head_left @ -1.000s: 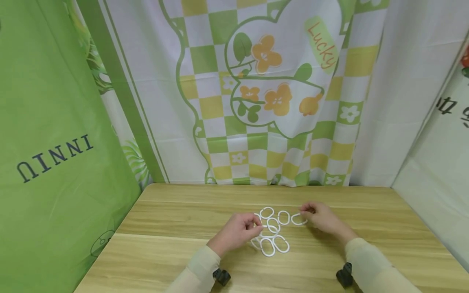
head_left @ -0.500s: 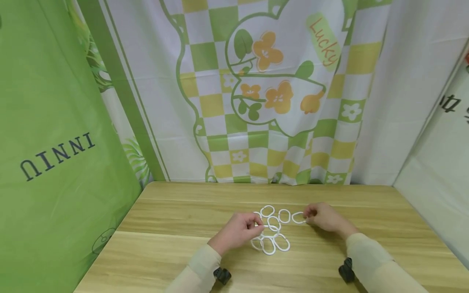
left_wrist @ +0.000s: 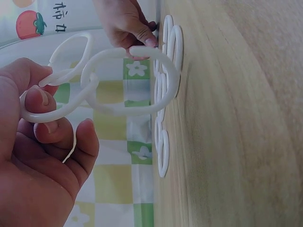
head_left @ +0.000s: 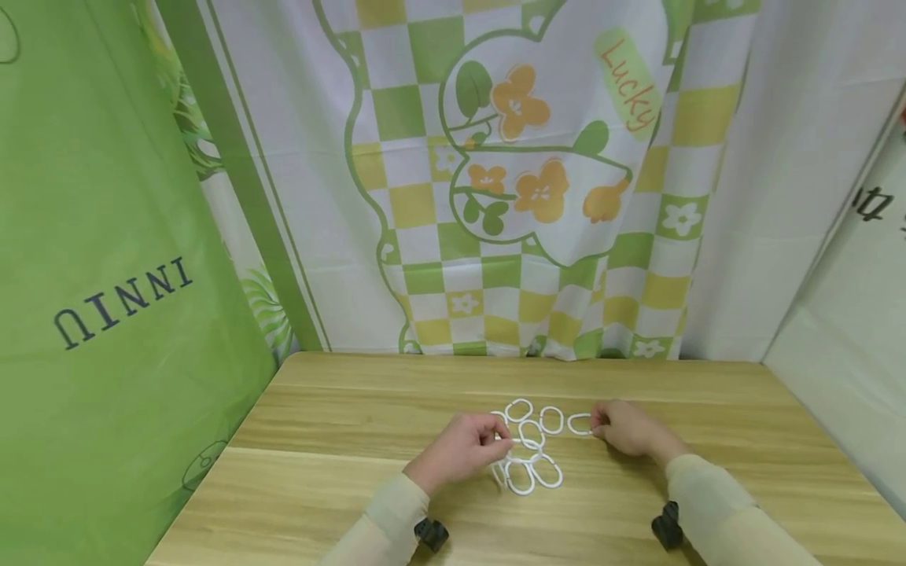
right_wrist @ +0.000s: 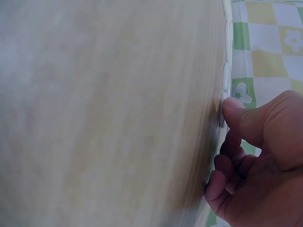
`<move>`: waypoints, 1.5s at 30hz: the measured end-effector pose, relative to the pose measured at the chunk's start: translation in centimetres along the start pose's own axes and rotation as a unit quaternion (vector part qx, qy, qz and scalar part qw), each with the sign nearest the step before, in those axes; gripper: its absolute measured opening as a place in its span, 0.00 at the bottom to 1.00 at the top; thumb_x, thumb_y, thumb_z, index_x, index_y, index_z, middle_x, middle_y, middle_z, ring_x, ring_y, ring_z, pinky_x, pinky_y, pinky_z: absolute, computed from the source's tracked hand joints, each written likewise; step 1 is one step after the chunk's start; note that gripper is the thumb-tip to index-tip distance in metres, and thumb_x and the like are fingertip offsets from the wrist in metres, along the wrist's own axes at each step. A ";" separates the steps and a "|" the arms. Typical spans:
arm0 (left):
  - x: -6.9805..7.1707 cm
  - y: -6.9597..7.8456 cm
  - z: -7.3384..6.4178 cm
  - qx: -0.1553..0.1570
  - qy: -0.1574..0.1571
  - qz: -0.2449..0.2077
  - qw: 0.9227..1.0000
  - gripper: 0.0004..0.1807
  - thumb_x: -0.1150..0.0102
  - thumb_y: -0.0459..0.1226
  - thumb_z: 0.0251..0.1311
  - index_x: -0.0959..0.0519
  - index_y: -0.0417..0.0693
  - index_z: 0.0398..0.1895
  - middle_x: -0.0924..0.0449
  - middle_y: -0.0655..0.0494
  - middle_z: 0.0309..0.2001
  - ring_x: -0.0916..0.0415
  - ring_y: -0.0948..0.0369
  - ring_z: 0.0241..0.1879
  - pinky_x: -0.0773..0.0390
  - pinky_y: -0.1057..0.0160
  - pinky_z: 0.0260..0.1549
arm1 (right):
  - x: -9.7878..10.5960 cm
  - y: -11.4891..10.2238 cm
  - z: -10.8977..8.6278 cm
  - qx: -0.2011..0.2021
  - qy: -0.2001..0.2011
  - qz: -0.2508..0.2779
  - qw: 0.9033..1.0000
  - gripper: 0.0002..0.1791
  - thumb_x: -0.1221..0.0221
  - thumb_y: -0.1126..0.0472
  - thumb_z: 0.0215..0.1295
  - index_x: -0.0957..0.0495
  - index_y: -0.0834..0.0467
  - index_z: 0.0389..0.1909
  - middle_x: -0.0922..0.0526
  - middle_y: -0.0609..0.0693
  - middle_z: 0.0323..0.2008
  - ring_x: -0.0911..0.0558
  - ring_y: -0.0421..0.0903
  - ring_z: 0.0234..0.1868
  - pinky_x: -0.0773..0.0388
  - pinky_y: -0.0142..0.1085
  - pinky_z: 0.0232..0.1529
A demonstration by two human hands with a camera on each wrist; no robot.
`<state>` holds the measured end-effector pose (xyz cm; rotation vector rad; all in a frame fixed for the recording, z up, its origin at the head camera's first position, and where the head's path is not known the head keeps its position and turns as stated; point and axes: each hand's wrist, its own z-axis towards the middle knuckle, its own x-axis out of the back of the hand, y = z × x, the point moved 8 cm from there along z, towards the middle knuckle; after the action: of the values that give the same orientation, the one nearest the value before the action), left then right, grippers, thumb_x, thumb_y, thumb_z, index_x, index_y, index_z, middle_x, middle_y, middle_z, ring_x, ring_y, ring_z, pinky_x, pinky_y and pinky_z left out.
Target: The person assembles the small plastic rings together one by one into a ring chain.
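Observation:
My left hand (head_left: 463, 446) pinches a white plastic C-shaped ring (left_wrist: 52, 116) between thumb and fingers. Hooked through it are another white split ring (left_wrist: 174, 85), with a small gap in its top, and a further link (left_wrist: 88, 47) in the left wrist view. This short chain hangs above the tabletop. Over to the right, my right hand (head_left: 630, 429) holds the right end of a single white ring (head_left: 569, 425) lying on the wood. In the right wrist view the thumb (right_wrist: 234, 105) presses on that ring's edge; the other fingers are curled beneath.
Several loose white rings, among them one at the back (head_left: 520, 400) and one beside it (head_left: 551, 408), lie flat between the hands on the wooden table (head_left: 340, 409). A checkered curtain (head_left: 425, 275) hangs behind the table, and a green cloth (head_left: 106, 236) on the left.
The right hand has shifted slightly right with the single ring, which lies a little farther from its neighbour. The left hand keeps its pinch, almost unmoved.

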<state>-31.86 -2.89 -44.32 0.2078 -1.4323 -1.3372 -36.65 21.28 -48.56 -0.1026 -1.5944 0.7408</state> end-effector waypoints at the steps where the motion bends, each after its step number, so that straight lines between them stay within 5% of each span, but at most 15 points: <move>1: 0.0 0.0 0.0 0.001 0.000 -0.001 1.000 0.05 0.38 0.37 0.64 0.18 0.50 0.30 0.34 0.66 0.15 0.41 0.72 0.14 0.39 0.72 0.15 | -0.1 0.0 0.0 -0.002 0.000 -0.002 1.000 0.07 0.38 0.67 0.61 0.26 0.55 0.28 0.28 0.43 0.24 0.30 0.43 0.28 0.32 0.39 0.32; 12: -0.1 0.0 0.0 -0.002 -0.004 0.002 1.000 0.05 0.39 0.38 0.65 0.18 0.47 0.32 0.34 0.66 0.15 0.41 0.72 0.14 0.38 0.72 0.15 | -0.1 -0.4 0.0 0.005 0.012 -0.022 1.000 0.08 0.37 0.66 0.60 0.26 0.54 0.27 0.30 0.42 0.22 0.31 0.42 0.27 0.33 0.39 0.32; 25: -0.2 0.3 0.0 -0.006 -0.001 0.006 1.000 0.04 0.38 0.37 0.64 0.18 0.51 0.30 0.34 0.67 0.15 0.41 0.73 0.14 0.39 0.73 0.15 | 0.5 -0.8 -0.2 0.001 0.048 -0.058 0.997 0.05 0.44 0.66 0.66 0.27 0.54 0.30 0.29 0.45 0.29 0.30 0.49 0.38 0.38 0.52 0.48; 35: -0.3 0.2 -0.1 -0.004 0.003 0.010 1.000 0.04 0.39 0.37 0.64 0.18 0.51 0.30 0.34 0.68 0.15 0.41 0.73 0.14 0.40 0.73 0.15 | 1.4 -1.6 0.1 0.007 0.088 -0.047 0.995 0.05 0.45 0.68 0.67 0.27 0.57 0.31 0.26 0.45 0.26 0.28 0.44 0.30 0.32 0.47 0.42; 45: -0.3 0.0 0.0 -0.006 0.001 0.016 1.000 0.04 0.39 0.38 0.64 0.18 0.52 0.31 0.34 0.68 0.15 0.41 0.73 0.15 0.39 0.73 0.15 | 1.2 -1.9 0.1 -0.007 0.077 0.013 0.997 0.05 0.46 0.70 0.67 0.28 0.58 0.33 0.28 0.47 0.27 0.29 0.44 0.30 0.30 0.41 0.34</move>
<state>-31.71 -2.67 -44.49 0.1784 -1.4202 -1.3192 -36.30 20.37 -46.55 -0.1854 -1.4542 0.7250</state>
